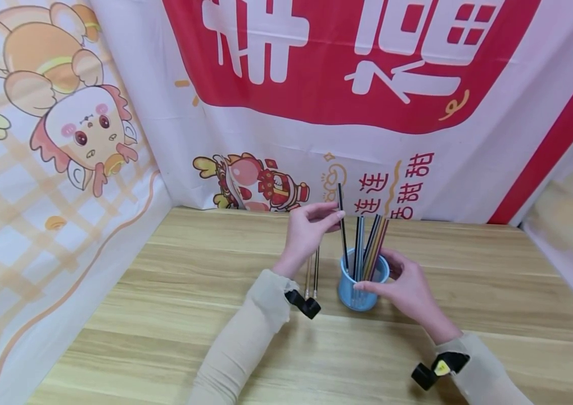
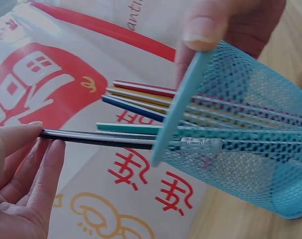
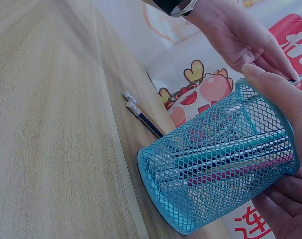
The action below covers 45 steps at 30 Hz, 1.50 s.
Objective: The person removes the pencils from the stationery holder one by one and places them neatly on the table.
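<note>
Sleeves (image 1: 238, 351): beige, nearest cam, reaching fwd from the bottom edge.
Backdrop (image 1: 347, 143): printed cloth, behind everything.
Tabletop (image 1: 165, 315): wood-grain, carries cup + loose pencils.
Right grip (image 1: 410, 284): clamped on cup's R side nr rim, thumb on near side, fingers round the back. If it eases off, cup could tip, prob. b/c tall pencils make it top-heavy.
Left grip (image 1: 311, 230): thumb + fingers tog., pinching black pencil's upper end.
Blue mesh cup (image 1: 359, 301): upright, btwn both hands.
Pencils in cup (image 1: 360, 239): several, diff. colours, leaning; a snag among them could drag the cup.
Black pencil (image 1: 340, 205): near-vert., lower end appears just inside rim, L side. Pinch is high, so it may swing or slip if that end catches mesh.
Loose pencils (image 1: 316, 275): two, flat, L of cup; L cuff could brush them, rolling them off line.
</note>
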Each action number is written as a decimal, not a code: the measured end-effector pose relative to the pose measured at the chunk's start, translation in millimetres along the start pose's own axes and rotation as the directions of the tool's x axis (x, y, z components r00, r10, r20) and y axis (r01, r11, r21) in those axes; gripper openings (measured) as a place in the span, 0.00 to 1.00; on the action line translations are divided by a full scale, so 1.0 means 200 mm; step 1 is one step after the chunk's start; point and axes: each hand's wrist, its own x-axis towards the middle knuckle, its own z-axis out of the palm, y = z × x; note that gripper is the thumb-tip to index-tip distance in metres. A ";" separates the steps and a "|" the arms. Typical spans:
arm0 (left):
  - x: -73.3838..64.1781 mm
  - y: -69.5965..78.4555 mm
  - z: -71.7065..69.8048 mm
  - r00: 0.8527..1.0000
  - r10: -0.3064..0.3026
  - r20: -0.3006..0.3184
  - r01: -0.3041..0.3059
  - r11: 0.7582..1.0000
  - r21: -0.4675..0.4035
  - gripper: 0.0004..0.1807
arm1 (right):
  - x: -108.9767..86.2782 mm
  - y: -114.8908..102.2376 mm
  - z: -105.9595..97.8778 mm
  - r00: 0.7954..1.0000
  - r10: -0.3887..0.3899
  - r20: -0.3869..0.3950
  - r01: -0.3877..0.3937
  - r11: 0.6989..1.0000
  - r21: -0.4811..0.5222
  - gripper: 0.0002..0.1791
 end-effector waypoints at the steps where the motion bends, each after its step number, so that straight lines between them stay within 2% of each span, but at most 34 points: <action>1: 0.00 0.01 0.00 1.000 0.009 -0.005 -0.009 1.000 -0.007 0.13 | 0.00 0.00 0.00 1.000 0.001 0.000 -0.001 1.000 0.000 0.48; 13: -0.01 0.10 -0.03 0.996 0.081 -0.045 -0.083 0.996 -0.041 0.13 | 0.00 -0.01 0.00 1.000 0.000 0.004 0.000 1.000 -0.001 0.48; 20: 0.00 0.16 -0.08 0.991 0.120 -0.068 -0.124 0.990 -0.072 0.13 | 0.00 -0.01 0.00 1.000 -0.001 0.001 0.001 1.000 0.008 0.48; 25: 0.00 0.18 -0.12 0.988 0.125 -0.091 -0.132 0.989 -0.073 0.13 | 0.00 -0.01 -0.01 1.000 0.001 0.004 -0.001 1.000 0.014 0.48; 36: -0.01 0.19 -0.21 0.991 0.125 -0.055 -0.125 0.992 -0.006 0.14 | 0.00 0.00 0.00 1.000 0.016 0.011 -0.017 1.000 0.004 0.50; 41: -0.01 0.17 -0.25 0.994 0.096 -0.061 -0.094 0.995 0.037 0.13 | 0.00 0.00 0.00 1.000 0.016 0.008 -0.016 1.000 -0.003 0.49; 45: -0.01 0.14 -0.27 0.996 0.085 -0.040 -0.080 0.992 0.101 0.14 | 0.00 0.00 0.00 1.000 0.018 0.007 -0.018 1.000 0.001 0.50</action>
